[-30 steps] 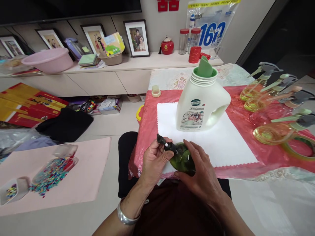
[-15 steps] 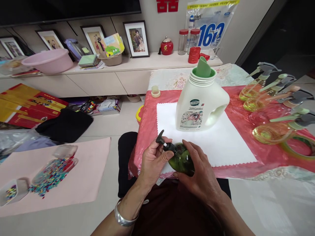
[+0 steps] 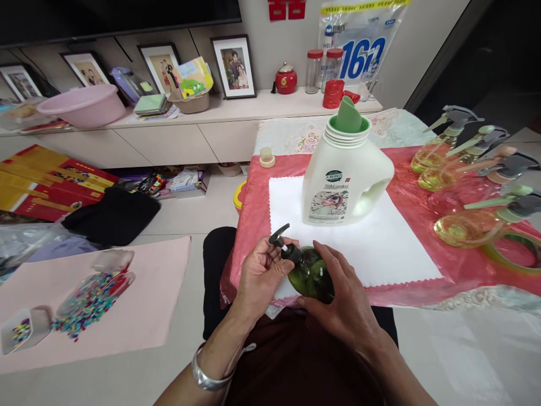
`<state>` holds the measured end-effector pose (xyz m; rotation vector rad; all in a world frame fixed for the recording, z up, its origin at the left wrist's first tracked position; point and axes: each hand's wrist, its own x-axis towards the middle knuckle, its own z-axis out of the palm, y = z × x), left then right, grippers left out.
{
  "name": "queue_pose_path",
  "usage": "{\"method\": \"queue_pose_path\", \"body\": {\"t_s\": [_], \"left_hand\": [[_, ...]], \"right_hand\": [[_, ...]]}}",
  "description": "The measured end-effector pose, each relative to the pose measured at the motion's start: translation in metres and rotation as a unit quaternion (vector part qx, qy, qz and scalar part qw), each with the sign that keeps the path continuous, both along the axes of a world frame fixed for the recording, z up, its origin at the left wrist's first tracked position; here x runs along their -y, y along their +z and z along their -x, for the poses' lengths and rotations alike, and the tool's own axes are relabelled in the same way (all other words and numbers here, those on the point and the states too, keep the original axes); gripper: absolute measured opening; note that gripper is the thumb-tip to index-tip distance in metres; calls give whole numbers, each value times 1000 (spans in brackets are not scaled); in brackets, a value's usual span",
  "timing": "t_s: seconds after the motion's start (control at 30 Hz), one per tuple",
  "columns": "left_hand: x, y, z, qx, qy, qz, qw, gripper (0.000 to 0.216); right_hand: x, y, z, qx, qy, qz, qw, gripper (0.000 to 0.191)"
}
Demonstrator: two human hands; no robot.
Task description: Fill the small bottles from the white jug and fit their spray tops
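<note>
Grn pump btl (image 3: 310,280): axis diag., top fwd-L.

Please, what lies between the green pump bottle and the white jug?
In the head view: fingers of the right hand on the green pump bottle, then a bare strip of the white mat before the white jug.

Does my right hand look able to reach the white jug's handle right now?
Probably, but it looks occupied: your right hand holds the green pump bottle. Otherwise the way seems free; the white jug stands just beyond, its handle on the right, nothing visible between.
</note>
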<state>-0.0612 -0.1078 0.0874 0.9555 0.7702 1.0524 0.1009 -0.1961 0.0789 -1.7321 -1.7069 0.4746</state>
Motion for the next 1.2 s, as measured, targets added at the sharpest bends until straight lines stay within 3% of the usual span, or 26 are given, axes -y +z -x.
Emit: {"method": "queue_pose_path", "body": {"t_s": [0.17,0.37,0.63,0.83,0.97,1.1,1.2], "left_hand": [[6,1,1,-14,-29,-8,999,31],[4,4,-4,-29,44,0,999,30],[4,7,4,0,-41,-5,999,30],[6,4,-4,-36,48,-28,998,32],[2,5,-2,-10,2,20,1000,37],[2,9,3,30,-56,9,998,33],[6,8,1,9,-25,-16,1000,34]], "right_hand": [[0,-1,1,-21,-2,17,1000,94],[0,-2,3,-31,3,21,999,92],[-2,-2,3,-48,3,13,999,90],[-2,-4,4,-50,5,11,999,93],[-1,-5,3,-62,4,18,998,91],[-2,-4,3,-77,2,12,997,92],[-3,-3,4,-78,-1,9,997,94]]}}
